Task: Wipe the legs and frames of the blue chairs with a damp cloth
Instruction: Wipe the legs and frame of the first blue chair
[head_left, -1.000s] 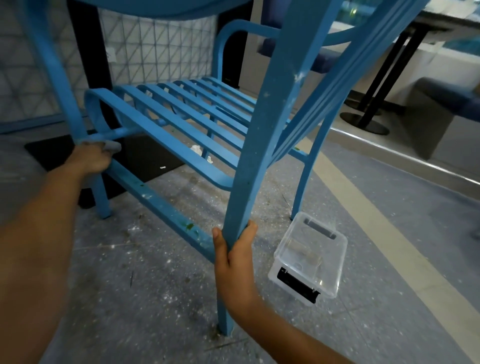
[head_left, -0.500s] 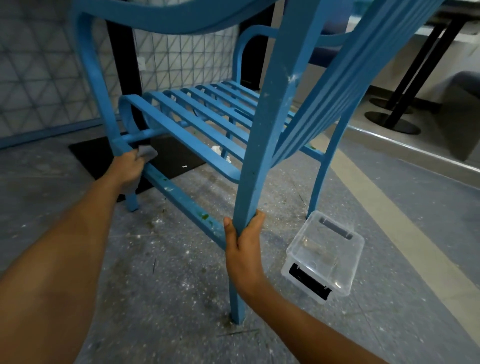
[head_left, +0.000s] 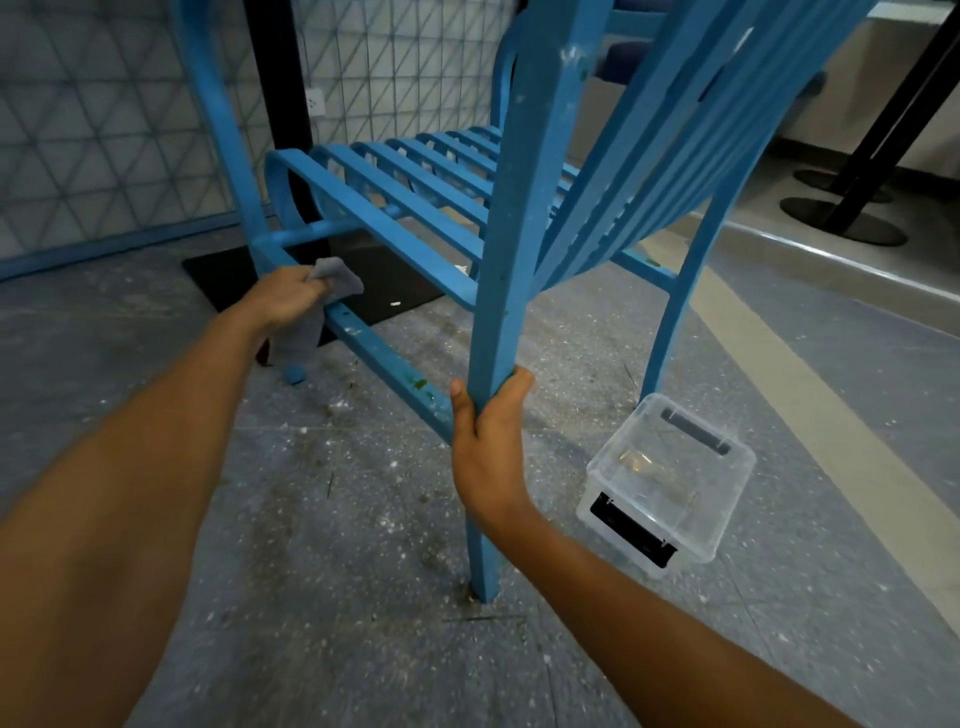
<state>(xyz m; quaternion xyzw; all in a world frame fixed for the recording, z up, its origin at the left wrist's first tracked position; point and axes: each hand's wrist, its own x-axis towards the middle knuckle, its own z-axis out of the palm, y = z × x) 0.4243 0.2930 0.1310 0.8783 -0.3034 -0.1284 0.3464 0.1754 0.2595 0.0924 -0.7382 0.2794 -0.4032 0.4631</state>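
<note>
A blue slatted metal chair (head_left: 395, 197) stands on the dusty floor, seen from behind and low down. My right hand (head_left: 488, 436) grips its near back leg (head_left: 514, 260) about a third of the way up. My left hand (head_left: 283, 299) holds a grey cloth (head_left: 332, 280) wrapped over the far end of the low side rail (head_left: 384, 364), close to the front left leg (head_left: 223, 135). The rail carries green paint spots and white specks.
A clear plastic box (head_left: 670, 483) with a black latch sits on the floor just right of the gripped leg. A black table post (head_left: 280, 93) on a black base plate stands behind the chair. More black table bases (head_left: 841, 218) stand at the far right on a raised step.
My left hand with the cloth has slid toward me along the side rail, away from the front leg. My right hand has kept its grip on the back leg.
</note>
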